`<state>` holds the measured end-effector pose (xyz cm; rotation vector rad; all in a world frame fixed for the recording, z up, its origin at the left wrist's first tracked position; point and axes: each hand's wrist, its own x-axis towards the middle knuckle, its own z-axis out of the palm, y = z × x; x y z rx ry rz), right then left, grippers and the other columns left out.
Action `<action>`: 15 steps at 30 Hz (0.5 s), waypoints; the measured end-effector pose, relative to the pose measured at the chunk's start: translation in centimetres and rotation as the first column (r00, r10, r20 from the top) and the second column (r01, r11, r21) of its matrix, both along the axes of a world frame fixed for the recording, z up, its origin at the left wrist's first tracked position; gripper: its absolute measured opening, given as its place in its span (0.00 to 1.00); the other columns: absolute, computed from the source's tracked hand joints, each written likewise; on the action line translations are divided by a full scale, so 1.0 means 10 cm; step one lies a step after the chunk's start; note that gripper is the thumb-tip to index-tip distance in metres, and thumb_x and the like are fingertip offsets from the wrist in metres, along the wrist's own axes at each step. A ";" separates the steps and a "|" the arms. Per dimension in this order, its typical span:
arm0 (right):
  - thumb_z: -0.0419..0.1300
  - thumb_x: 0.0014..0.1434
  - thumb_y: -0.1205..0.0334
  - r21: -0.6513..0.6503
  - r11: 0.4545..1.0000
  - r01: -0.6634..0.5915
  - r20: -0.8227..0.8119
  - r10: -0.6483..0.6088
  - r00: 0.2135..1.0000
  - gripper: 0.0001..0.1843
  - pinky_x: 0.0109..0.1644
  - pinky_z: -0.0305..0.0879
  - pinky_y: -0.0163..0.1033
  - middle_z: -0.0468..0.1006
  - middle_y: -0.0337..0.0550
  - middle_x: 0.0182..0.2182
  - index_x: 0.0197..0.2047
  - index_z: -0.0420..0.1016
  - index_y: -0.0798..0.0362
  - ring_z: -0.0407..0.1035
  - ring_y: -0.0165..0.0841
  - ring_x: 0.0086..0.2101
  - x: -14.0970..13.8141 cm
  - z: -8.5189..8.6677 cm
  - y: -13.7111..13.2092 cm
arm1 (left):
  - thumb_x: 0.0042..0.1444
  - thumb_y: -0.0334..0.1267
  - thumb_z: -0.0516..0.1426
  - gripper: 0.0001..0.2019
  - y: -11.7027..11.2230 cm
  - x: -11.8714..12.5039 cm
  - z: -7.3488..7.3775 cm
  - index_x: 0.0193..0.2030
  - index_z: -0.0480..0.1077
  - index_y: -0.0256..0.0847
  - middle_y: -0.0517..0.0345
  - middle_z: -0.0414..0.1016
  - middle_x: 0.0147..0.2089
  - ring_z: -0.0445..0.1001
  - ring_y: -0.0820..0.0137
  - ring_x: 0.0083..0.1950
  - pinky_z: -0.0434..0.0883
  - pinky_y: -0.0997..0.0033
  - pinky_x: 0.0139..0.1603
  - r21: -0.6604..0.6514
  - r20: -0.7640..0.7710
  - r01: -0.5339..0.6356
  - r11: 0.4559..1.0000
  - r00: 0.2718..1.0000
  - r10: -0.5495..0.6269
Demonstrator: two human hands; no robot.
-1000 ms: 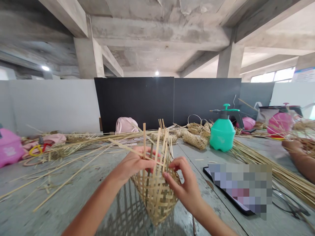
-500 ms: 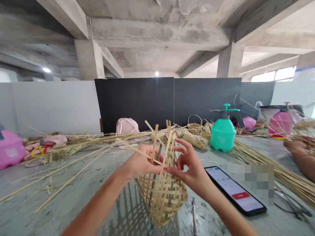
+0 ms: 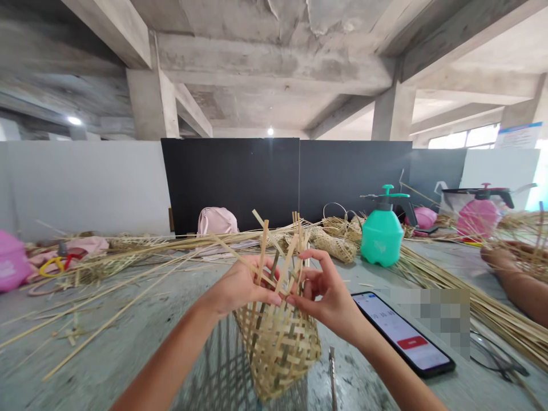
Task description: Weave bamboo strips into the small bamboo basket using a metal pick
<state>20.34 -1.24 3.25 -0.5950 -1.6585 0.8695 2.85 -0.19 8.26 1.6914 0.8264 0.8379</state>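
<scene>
The light-tan basket of flat, woven plant strips [image 3: 286,348] is just below and between the left hand [image 3: 245,282] and the right hand [image 3: 322,288], equally near, its long axis almost upright. The left pinches its rim; whether the right pinches, I cannot tell.

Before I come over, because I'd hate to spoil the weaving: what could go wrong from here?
The strips sticking up from the basket have free ends, so they might spring out of place if the left hand loosens its pinch. The right forearm appears close beside the phone, so a sideways move could nudge it.
</scene>
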 end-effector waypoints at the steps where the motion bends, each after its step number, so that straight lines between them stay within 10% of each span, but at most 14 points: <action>1: 0.63 0.46 0.70 0.001 1.000 0.009 -0.009 -0.009 1.000 0.28 0.19 0.50 0.28 0.70 0.28 0.24 0.45 0.52 0.45 0.53 0.20 0.17 -0.01 -0.01 0.01 | 0.32 0.25 0.64 0.15 0.01 -0.01 0.00 0.29 0.65 0.38 0.64 0.73 0.24 0.74 0.68 0.29 0.67 0.68 0.34 -0.001 0.010 0.005 1.000 1.000 -0.005; 15: 0.62 0.50 0.64 -0.042 0.999 -0.002 -0.160 -0.004 0.987 0.23 0.20 0.48 0.29 0.69 0.32 0.26 0.44 0.53 0.45 0.52 0.23 0.19 -0.08 -0.06 0.06 | 0.35 0.24 0.63 0.11 0.08 -0.06 0.00 0.25 0.66 0.35 0.60 0.75 0.23 0.72 0.74 0.25 0.67 0.74 0.30 0.006 0.047 0.102 0.995 0.994 -0.102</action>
